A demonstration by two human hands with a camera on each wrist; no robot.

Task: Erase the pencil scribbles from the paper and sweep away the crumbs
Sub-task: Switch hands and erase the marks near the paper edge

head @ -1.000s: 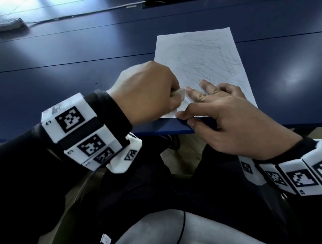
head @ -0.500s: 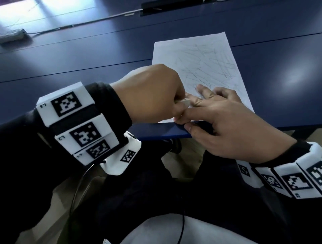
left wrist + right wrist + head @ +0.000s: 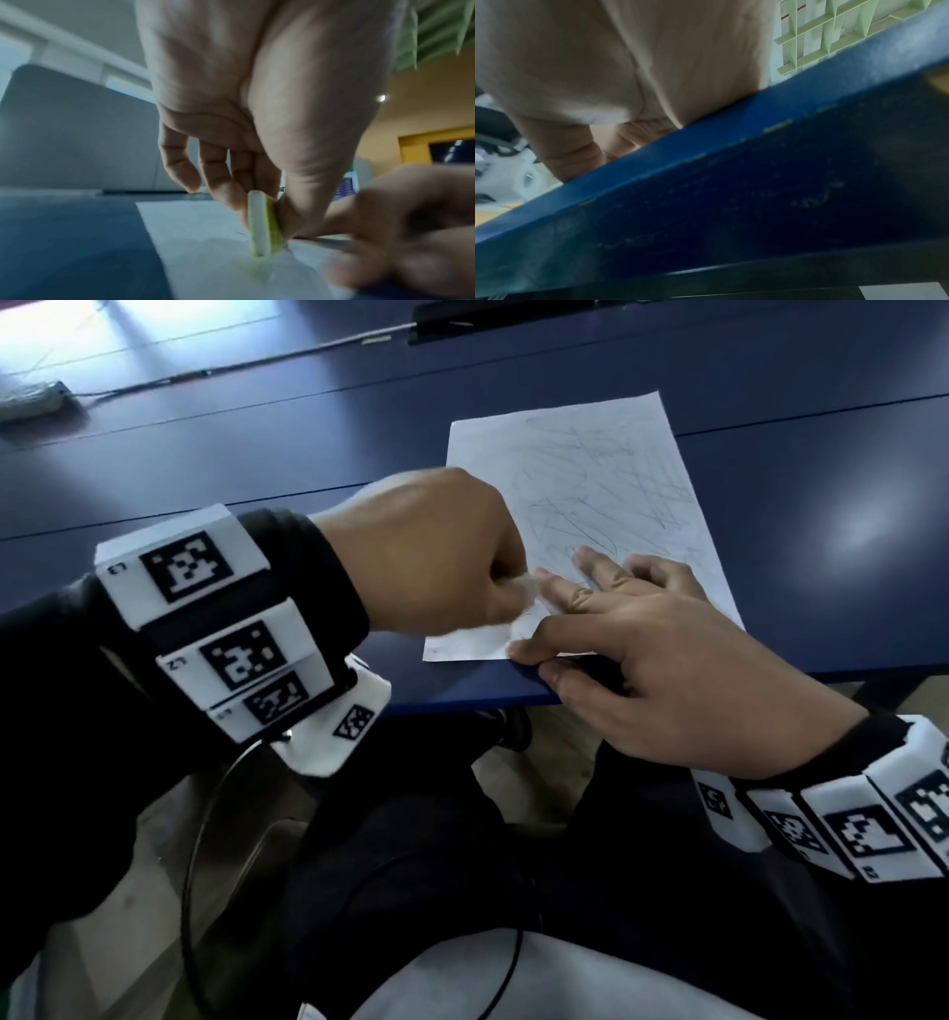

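A white sheet of paper (image 3: 590,495) covered in grey pencil scribbles lies on the blue table (image 3: 257,454), its near edge close to the table's front edge. My left hand (image 3: 436,557) pinches a thin white and yellow-green eraser (image 3: 264,223) between thumb and fingers, its lower end on the paper's (image 3: 205,233) near left part. My right hand (image 3: 642,649) lies flat on the paper's near right part, fingers spread and straight, thumb at the table's edge. In the right wrist view only the palm (image 3: 628,60) and the table's edge (image 3: 731,132) show.
A cable and a power strip (image 3: 31,403) lie at the table's far left. A dark flat object (image 3: 513,315) sits at the far edge. Below the table edge are my dark trousers and the floor.
My left hand with the eraser has shifted back and forth over the paper's near left part. The right hand stays pressed on the sheet.
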